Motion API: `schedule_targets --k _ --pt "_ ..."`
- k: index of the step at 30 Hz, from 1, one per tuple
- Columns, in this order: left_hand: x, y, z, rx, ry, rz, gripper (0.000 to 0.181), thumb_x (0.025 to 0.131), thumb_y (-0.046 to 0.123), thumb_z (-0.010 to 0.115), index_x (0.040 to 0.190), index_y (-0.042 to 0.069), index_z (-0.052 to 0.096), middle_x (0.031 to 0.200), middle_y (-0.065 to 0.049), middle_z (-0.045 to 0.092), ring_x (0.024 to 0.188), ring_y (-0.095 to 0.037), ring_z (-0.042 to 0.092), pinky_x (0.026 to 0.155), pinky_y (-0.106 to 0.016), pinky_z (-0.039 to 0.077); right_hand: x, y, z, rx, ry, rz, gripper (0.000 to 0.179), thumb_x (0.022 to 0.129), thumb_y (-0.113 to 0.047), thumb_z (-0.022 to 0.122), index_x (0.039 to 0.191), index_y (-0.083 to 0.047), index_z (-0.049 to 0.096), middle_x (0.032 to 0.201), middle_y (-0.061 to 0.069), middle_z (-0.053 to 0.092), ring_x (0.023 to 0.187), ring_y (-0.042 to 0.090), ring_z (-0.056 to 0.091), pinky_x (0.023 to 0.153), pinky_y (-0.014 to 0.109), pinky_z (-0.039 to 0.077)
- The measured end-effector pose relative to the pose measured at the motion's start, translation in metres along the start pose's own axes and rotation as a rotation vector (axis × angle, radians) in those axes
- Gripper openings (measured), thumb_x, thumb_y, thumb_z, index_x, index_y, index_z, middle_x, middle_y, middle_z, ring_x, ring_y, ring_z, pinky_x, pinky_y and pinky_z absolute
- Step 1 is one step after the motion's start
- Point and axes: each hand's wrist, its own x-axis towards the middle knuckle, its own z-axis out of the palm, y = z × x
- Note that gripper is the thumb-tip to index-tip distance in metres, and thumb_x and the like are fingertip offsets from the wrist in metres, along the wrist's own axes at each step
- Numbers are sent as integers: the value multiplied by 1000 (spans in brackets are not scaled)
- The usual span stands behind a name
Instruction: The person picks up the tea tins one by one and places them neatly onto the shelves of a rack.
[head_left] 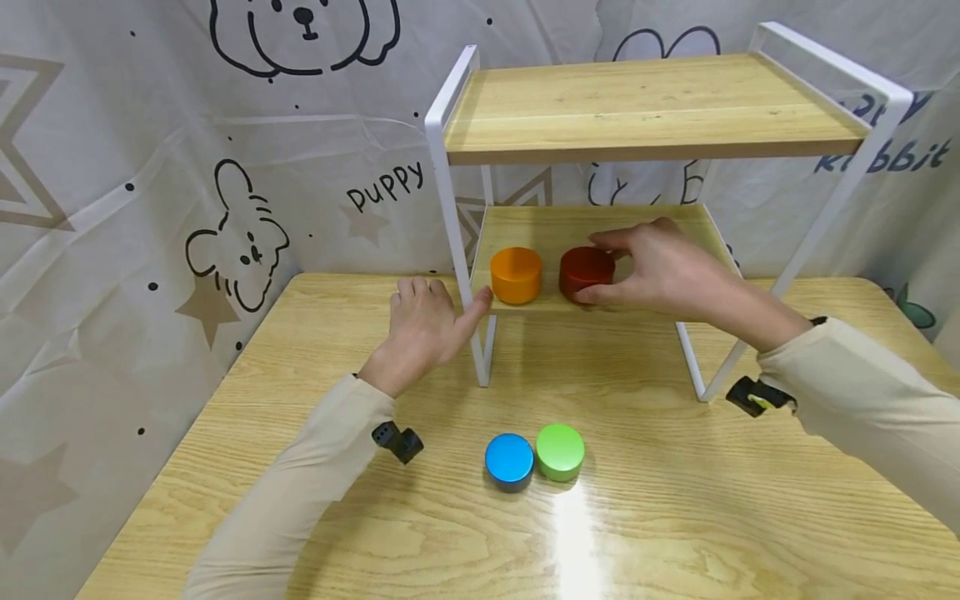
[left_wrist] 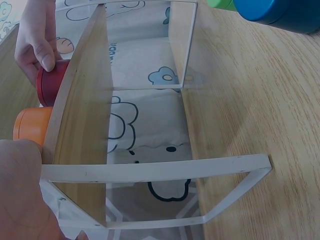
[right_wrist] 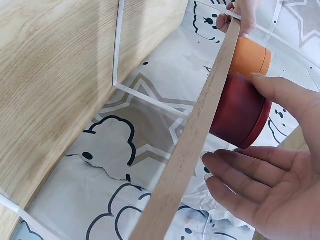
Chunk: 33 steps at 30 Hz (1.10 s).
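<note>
Nearest, I see a glossy blue cylinder [head_left: 510, 457] just beside a bright green cylinder [head_left: 560, 450] on the wood-grain table [head_left: 405, 533]. Beyond, the left hand [head_left: 426, 327], thumb spread from its fingers, rests at a flat white upright [head_left: 452, 225]; I judge a knock there could shake the lower shelf [head_left: 525, 229]. On that pale wooden shelf, near its front edge, the right hand [head_left: 667, 268] pinches the squat, satiny red cylinder [head_left: 585, 268] between thumb and fingers; an uneven hold could tip it or nudge the orange cylinder [head_left: 516, 277] alongside. Behind hangs a creased, cartoon-printed curtain [head_left: 315, 142].
</note>
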Motion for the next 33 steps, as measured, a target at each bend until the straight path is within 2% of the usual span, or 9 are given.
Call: schedule_targets --k 7,11,16,24,29,31,33 --pt "0 0 0 -3 -2 -2 81 94 67 20 93 -8 51 86 -18 43 85 -34 36 74 -40 32 -6 6 0 -48 39 -38 69 78 -38 79 128 5 57 116 22 65 103 35 63 81 46 50" --pt "0 0 1 -2 -4 -6 81 94 67 20 94 -8 51 87 -18 43 86 -33 37 74 -41 32 -10 9 0 -81 41 -30 70 77 -38 80 127 5 58 114 24 65 103 40 62 81 47 50" --pt "0 0 1 -4 -6 -10 83 94 67 19 96 -9 52 88 -19 43 87 -34 36 76 -41 33 -18 11 -1 -70 26 -17 72 77 -38 80 128 7 56 119 26 62 110 43 58 88 51 47" --pt "0 0 -1 -13 3 -5 82 94 68 19 95 -8 51 87 -18 43 87 -34 36 75 -41 32 -33 13 -3 -64 58 -23 67 79 -37 79 126 6 58 117 27 62 105 43 61 85 52 49" --pt "-1 0 -1 -17 4 -8 82 94 67 20 96 -9 52 88 -18 43 88 -34 37 77 -42 33 -47 12 0 -78 103 -65 61 78 -33 80 122 4 62 113 27 64 91 40 67 77 50 52" --pt "-1 0 0 -19 6 -9 83 94 67 21 97 -10 52 89 -19 43 89 -34 37 77 -42 33 -52 10 3 -79 140 -108 58 76 -30 82 120 4 64 108 27 66 79 34 69 71 48 52" --pt "-1 0 0 -18 10 -8 84 94 67 20 98 -10 52 89 -19 43 89 -34 37 77 -42 33 -58 9 5 -79 171 -150 57 75 -27 83 118 4 64 106 26 67 60 23 64 63 42 51"
